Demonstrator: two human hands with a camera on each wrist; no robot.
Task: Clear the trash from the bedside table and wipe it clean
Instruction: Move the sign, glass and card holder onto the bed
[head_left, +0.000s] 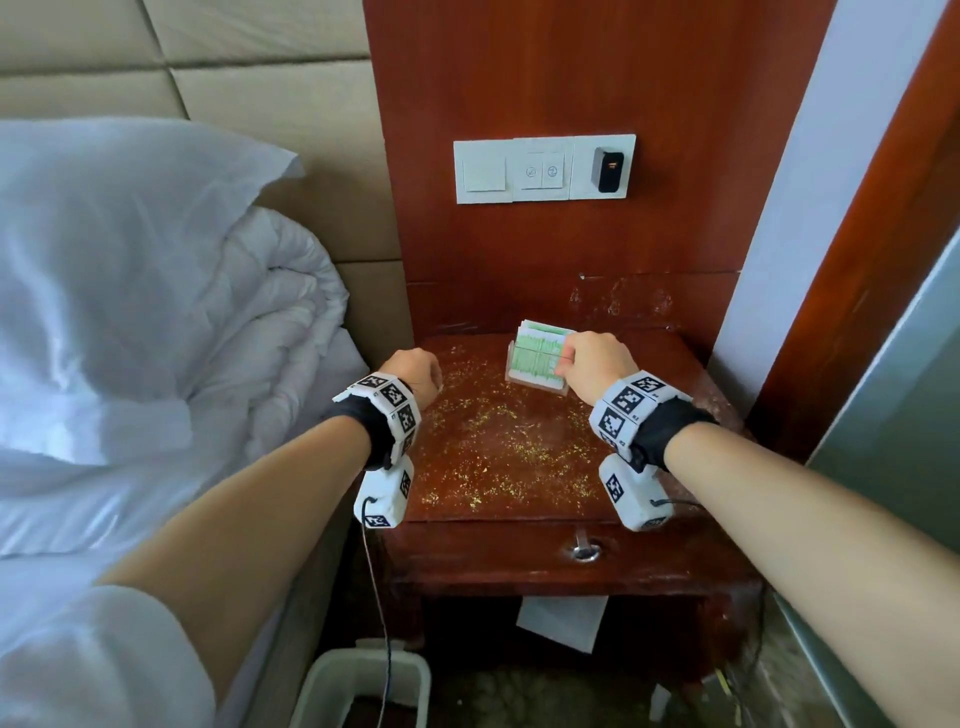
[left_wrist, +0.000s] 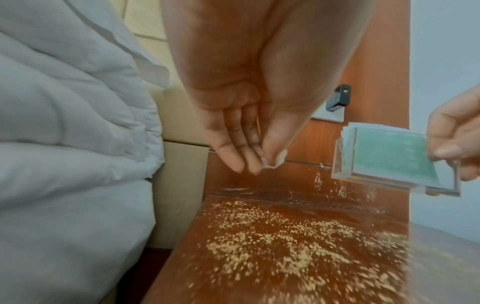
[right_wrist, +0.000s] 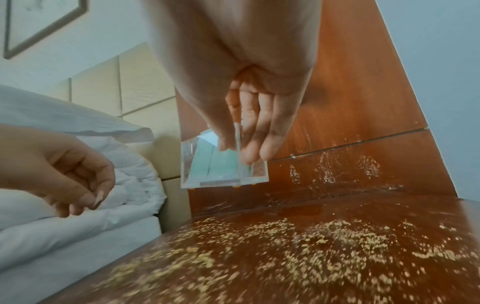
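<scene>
My right hand (head_left: 597, 364) lifts the acrylic card holder (head_left: 537, 358) off the crumb-strewn bedside table (head_left: 519, 457); my left hand (head_left: 415, 371) pinches a paper scrap (left_wrist: 275, 161), probably binned next.

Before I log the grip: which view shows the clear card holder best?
The left wrist view: the card holder shows whole, green cards inside, pinched by the right hand. The right wrist view has fingers across it; the head view shows it small.

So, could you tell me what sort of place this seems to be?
Probably a hotel bedroom: a bed with white bedding and padded headboard, a bedside table, and a wall switch panel with a key-card slot.
</scene>
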